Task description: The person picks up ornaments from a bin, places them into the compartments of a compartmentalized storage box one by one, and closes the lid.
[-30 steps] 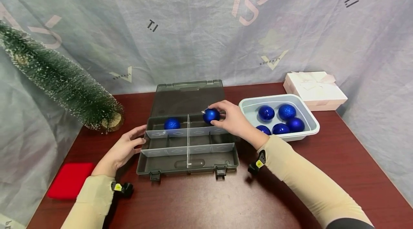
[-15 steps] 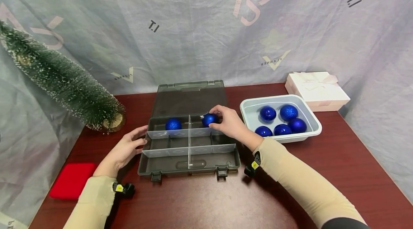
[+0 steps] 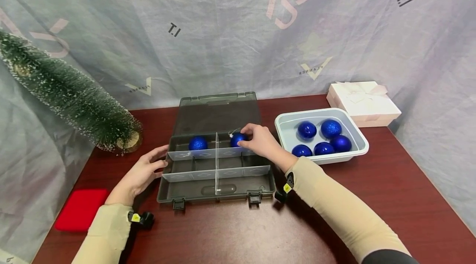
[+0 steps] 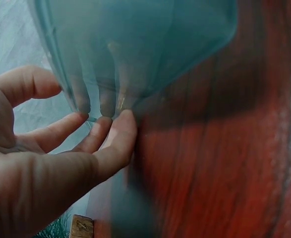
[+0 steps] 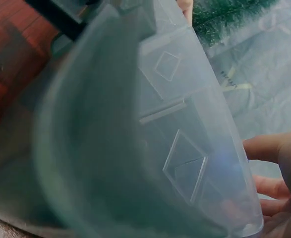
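Observation:
My right hand [image 3: 260, 142] pinches a blue Christmas ball [image 3: 236, 140] by its side, low in the back right compartment of a smoky plastic divided box [image 3: 167, 198]. The ball's silver cap and string point up to the left. A glittery blue ball [image 3: 198, 143] sits in the back left compartment. My left hand [image 3: 143, 173] rests its fingertips against the box's left side; in the left wrist view the fingers [image 4: 123, 134] touch the outer wall. From the right wrist, a translucent divider [image 5: 185, 163] mostly hides the held ball, leaving a blue blur.
The box lid [image 3: 217, 117] lies open behind it. At the right, a white tub [image 3: 358, 154] holds several blue balls, before a pale gift box [image 3: 366, 105]. A small frosted Christmas tree [image 3: 74, 94] and a red square object [image 3: 82, 210] are on the left.
My right hand has lowered the ball and shifted it slightly left, deeper into the back right compartment. My left hand has stayed at the box's side.

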Available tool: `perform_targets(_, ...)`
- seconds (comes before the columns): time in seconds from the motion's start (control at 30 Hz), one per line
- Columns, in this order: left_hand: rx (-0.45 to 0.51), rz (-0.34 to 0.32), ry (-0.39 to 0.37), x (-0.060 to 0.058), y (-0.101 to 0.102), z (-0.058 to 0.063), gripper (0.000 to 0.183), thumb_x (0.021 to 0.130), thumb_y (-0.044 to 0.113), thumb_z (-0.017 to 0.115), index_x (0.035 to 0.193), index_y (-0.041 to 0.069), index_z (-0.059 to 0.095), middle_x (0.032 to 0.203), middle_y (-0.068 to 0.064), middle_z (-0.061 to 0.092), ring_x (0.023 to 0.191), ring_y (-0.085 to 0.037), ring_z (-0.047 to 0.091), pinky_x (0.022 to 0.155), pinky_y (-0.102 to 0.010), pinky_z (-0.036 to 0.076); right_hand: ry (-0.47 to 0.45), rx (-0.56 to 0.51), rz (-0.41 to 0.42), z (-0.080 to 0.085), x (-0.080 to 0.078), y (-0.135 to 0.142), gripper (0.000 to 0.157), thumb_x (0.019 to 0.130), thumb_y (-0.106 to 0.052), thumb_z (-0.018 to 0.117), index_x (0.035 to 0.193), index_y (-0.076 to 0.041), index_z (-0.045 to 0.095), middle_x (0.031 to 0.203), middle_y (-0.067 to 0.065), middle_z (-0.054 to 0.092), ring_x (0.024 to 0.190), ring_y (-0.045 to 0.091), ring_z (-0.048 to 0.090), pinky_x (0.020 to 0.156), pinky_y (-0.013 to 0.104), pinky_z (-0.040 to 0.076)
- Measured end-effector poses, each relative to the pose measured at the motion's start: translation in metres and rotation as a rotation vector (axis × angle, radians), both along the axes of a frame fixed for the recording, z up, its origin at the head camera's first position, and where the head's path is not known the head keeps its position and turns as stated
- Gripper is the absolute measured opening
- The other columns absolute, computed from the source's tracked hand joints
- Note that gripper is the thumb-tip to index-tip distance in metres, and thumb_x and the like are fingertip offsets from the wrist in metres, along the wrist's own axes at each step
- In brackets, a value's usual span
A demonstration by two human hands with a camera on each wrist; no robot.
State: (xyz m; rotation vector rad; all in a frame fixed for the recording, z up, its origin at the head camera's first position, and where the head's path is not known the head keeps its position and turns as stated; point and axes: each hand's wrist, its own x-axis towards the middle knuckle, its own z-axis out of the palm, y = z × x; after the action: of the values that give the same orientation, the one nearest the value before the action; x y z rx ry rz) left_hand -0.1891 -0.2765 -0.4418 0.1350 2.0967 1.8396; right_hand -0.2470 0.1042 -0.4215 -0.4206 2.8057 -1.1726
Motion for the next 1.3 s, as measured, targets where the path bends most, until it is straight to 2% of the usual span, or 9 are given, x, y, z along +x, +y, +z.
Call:
perform_targets(0.13,0.0,0.0,-0.008,0.0,0.0,0.0,0.065,0.102,0.003,0.047,0.16,-0.003,0.019,0.16,-0.029,0.016,0.137,-0.044,0.03,0.106,-0.065,0.028,-0.008,0.014,-0.002,0.002,0.001,0.001,0.038,0.091,-0.025,0.078,0.122,-0.004,0.069,0.117,0.014,0.071,0.108,0.026,0.067,0.093,0.042,0.051)
perform_targets(0.3,0.004,-0.006,-0.008,0.0,0.001,0.001,0.065,0.102,0.003,0.046,0.161,-0.003,0.017,0.161,-0.029,0.014,0.139,-0.046,0.028,0.107,-0.067,0.026,0.041,0.018,0.019,0.005,0.005,0.008,0.036,0.094,-0.023,0.075,0.123,-0.003,0.068,0.115,0.014,0.071,0.105,0.026,0.067,0.092,0.041,0.052)
perform_targets(0.43,0.009,-0.003,-0.013,0.0,0.001,0.001,0.065,0.102,0.002,0.046,0.161,-0.003,0.018,0.161,-0.029,0.015,0.139,-0.045,0.028,0.108,-0.068,0.025,0.078,-0.009,0.067,0.01,0.01,0.015,0.034,0.095,-0.018,0.074,0.124,-0.001,0.067,0.119,0.016,0.069,0.109,0.029,0.066,0.093,0.042,0.052)
perform_targets(0.67,0.022,-0.005,-0.006,0.0,0.002,0.001,0.065,0.102,0.002,0.046,0.16,-0.004,0.017,0.161,-0.03,0.014,0.139,-0.046,0.026,0.107,-0.069,0.024,0.121,-0.128,0.148,0.03,0.021,0.029,0.032,0.096,-0.013,0.072,0.125,-0.001,0.067,0.121,0.017,0.069,0.113,0.03,0.064,0.094,0.044,0.051)
perform_targets(0.83,0.019,-0.002,-0.011,0.0,0.002,0.001,0.065,0.101,0.002,0.046,0.16,-0.004,0.018,0.16,-0.029,0.015,0.138,-0.045,0.027,0.107,-0.068,0.024,0.138,-0.196,0.236,0.041,0.027,0.044,0.031,0.096,-0.011,0.072,0.125,-0.003,0.067,0.12,0.01,0.07,0.113,0.031,0.064,0.095,0.044,0.05)
perform_targets(1.0,0.027,-0.006,-0.01,-0.001,0.001,0.001,0.065,0.101,0.002,0.045,0.16,-0.004,0.017,0.16,-0.03,0.014,0.139,-0.047,0.025,0.108,-0.071,0.021,0.186,-0.176,0.297,0.05,0.034,0.069,0.03,0.096,-0.01,0.071,0.125,-0.007,0.068,0.117,0.003,0.07,0.108,0.024,0.066,0.093,0.046,0.051)
perform_targets(1.13,0.028,-0.01,-0.012,-0.001,0.001,0.001,0.065,0.102,0.002,0.046,0.16,-0.004,0.017,0.161,-0.029,0.014,0.139,-0.047,0.025,0.108,-0.07,0.022,0.207,-0.135,0.279,0.05,0.038,0.093,0.028,0.096,-0.011,0.072,0.124,-0.011,0.069,0.114,0.0,0.071,0.106,0.018,0.066,0.092,0.044,0.052)
perform_targets(1.3,0.027,-0.01,-0.016,-0.001,0.0,0.0,0.066,0.102,0.001,0.046,0.161,-0.003,0.017,0.161,-0.029,0.014,0.14,-0.048,0.025,0.109,-0.071,0.021,0.175,-0.107,0.213,0.044,0.039,0.124,0.029,0.097,-0.012,0.071,0.125,-0.006,0.068,0.118,0.007,0.071,0.106,0.023,0.068,0.092,0.047,0.052)
